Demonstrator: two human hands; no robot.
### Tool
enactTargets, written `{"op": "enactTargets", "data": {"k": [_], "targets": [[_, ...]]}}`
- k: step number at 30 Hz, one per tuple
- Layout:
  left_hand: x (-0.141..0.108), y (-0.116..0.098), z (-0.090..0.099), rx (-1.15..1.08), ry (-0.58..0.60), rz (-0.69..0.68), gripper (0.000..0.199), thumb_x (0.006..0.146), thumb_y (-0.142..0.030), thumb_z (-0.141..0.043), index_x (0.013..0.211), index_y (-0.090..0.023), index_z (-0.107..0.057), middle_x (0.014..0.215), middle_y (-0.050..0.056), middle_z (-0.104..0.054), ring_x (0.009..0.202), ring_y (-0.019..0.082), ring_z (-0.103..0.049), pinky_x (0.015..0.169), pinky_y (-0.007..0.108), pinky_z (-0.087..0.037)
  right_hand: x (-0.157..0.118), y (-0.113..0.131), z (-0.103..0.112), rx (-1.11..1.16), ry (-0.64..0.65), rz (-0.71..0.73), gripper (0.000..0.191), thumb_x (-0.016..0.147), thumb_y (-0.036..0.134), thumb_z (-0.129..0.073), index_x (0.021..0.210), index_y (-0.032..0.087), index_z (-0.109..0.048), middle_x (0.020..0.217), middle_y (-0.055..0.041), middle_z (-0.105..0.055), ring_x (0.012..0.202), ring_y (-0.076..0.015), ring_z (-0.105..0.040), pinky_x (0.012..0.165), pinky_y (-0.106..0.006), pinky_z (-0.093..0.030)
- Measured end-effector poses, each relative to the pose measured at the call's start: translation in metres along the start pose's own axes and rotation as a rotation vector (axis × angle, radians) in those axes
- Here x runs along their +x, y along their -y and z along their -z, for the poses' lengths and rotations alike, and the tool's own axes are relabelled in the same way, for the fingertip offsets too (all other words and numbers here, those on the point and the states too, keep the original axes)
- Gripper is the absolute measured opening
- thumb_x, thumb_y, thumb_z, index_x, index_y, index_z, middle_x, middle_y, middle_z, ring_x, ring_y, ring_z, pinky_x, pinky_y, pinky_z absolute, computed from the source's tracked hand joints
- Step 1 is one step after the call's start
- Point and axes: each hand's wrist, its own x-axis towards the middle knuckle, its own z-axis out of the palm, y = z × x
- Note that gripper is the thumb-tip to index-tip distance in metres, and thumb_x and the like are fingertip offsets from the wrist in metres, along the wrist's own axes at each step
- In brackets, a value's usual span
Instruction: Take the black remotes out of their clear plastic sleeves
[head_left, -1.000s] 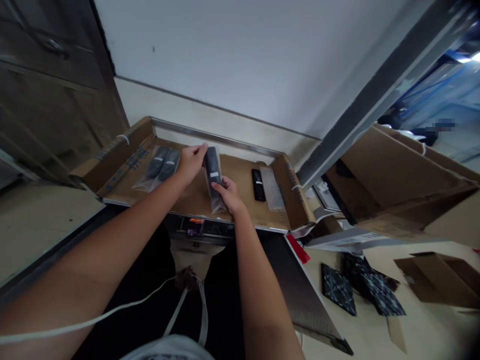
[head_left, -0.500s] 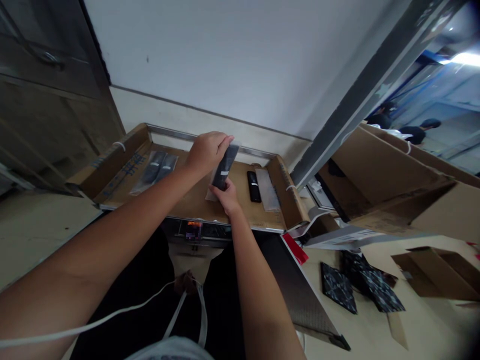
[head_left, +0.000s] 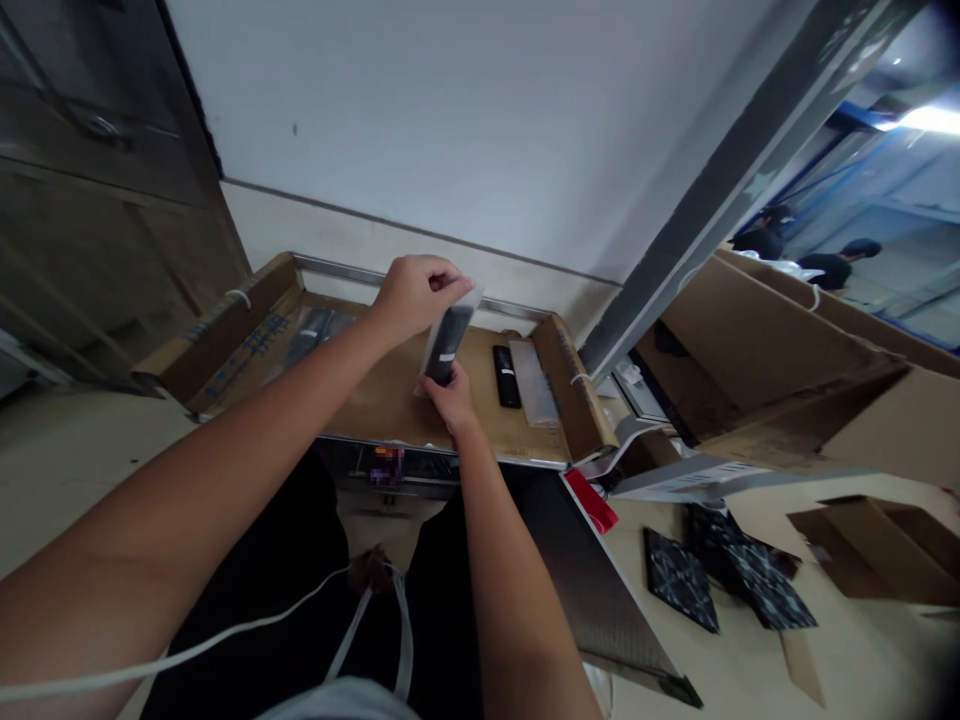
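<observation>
The left hand (head_left: 420, 295) is pinching the upper end of a translucent plastic sleeve (head_left: 430, 360) between thumb and fingers, in a narrow grip, while the right hand (head_left: 452, 397) is closing around its lower part. Inside the sleeve, a long black slab-shaped object (head_left: 452, 335) with a small white label is tilting above the middle of a brown cardboard-lined tray (head_left: 375, 400), its upper end leaning toward the wall. Beyond the left forearm, more bagged dark objects (head_left: 310, 330) are lying at the tray's left end (the arm is partly covering them). To the right of the hands, a loose black slab-shaped object (head_left: 507, 377) with a pale label is resting on the cardboard, and a flat translucent sleeve (head_left: 534, 385) is lying just beside it, near the tray's right wall. Farther right, a large open brown cardboard box (head_left: 795, 350) is standing near the tray, and flat black-and-white patterned pieces (head_left: 679, 580) are lying on the floor near a smaller open cardboard box (head_left: 892, 550). A white cord (head_left: 255, 622) is running across the person's lap.
</observation>
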Motion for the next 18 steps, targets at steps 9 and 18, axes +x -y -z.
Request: {"op": "enactTargets", "data": {"k": [9,18], "targets": [[0.004,-0.015,0.002,0.049,-0.034,-0.115,0.023,0.088,-0.031,-0.069,0.07,-0.017,-0.067,0.067,0.0,-0.06,0.07,0.015,-0.058,0.075,0.031,-0.048,-0.002,0.001,0.001,-0.112,-0.045,0.097,0.034,0.068,0.031,-0.075,0.096,0.021,-0.06,0.086,0.0006,-0.063,0.076,-0.0165,-0.055,0.075,-0.03,-0.049],[0.049,-0.055,0.076,0.233,-0.455,-0.263,0.034,0.096,-0.047,-0.059,0.078,-0.021,-0.071,0.073,-0.002,-0.063,0.077,0.015,-0.065,0.069,0.03,-0.049,-0.006,0.008,0.002,-0.378,-0.216,0.081,0.056,0.07,0.026,-0.069,0.122,0.018,-0.052,0.102,-0.0072,-0.065,0.086,-0.0214,-0.06,0.081,-0.034,-0.05]]}}
